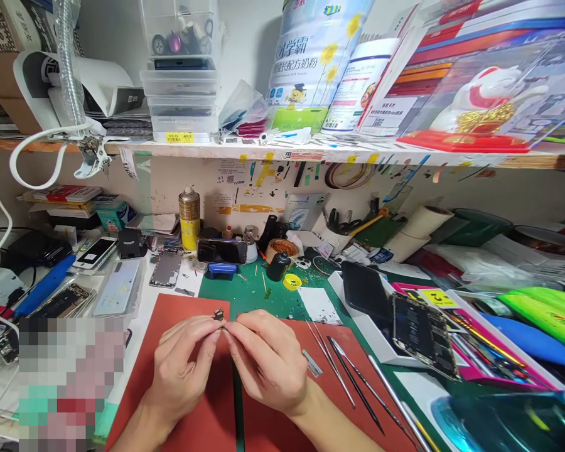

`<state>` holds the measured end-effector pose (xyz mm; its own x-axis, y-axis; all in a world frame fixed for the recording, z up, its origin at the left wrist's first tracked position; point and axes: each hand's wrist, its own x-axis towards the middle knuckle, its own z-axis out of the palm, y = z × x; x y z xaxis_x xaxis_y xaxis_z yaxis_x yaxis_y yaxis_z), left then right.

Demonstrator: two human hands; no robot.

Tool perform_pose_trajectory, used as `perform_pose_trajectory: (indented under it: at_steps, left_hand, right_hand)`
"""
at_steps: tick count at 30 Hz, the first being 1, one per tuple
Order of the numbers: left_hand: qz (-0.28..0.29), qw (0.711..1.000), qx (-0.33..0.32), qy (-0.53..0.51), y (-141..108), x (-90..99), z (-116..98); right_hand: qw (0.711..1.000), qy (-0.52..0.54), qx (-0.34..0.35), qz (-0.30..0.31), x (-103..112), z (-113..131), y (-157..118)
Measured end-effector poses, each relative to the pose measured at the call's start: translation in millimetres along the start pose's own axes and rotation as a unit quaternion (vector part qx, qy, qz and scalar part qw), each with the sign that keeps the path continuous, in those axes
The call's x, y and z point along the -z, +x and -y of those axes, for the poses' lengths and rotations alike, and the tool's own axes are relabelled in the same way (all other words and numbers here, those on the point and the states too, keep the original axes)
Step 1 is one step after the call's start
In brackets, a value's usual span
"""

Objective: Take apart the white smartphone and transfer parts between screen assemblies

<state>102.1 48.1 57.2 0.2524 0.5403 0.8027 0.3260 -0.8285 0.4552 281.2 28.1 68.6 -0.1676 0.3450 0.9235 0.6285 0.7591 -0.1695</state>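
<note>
Both my hands meet over the red-brown mats [179, 402] in the middle of the bench. My left hand [183, 361] pinches a small dark phone part [219, 314] that looks like a flex cable or camera module; it sticks up above the fingertips. My right hand [268, 361] touches the same spot with thumb and forefinger pressed together, and its fingers hide the part's lower end. To the right of my right hand lie tweezers [332, 364], a black pointed tool [358, 386] and a small metal strip [312, 363].
An opened phone [424, 336] leans on a white box at right, beside a pink tray [522, 370] of tools. A phone [222, 252] rests on a blue stand at the back. Bagged phones [117, 289] lie at left. A loaded shelf [245, 152] overhangs the bench.
</note>
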Motion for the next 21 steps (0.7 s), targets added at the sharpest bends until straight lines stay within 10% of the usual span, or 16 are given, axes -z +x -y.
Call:
perform_pose_trajectory:
  at_steps: [21]
  left_hand:
    - [-0.002, 1.0, -0.009, 0.004, 1.1, 0.6, 0.1]
  right_hand:
    - [1.0, 0.019, -0.007, -0.003, 0.6, -0.2, 1.1]
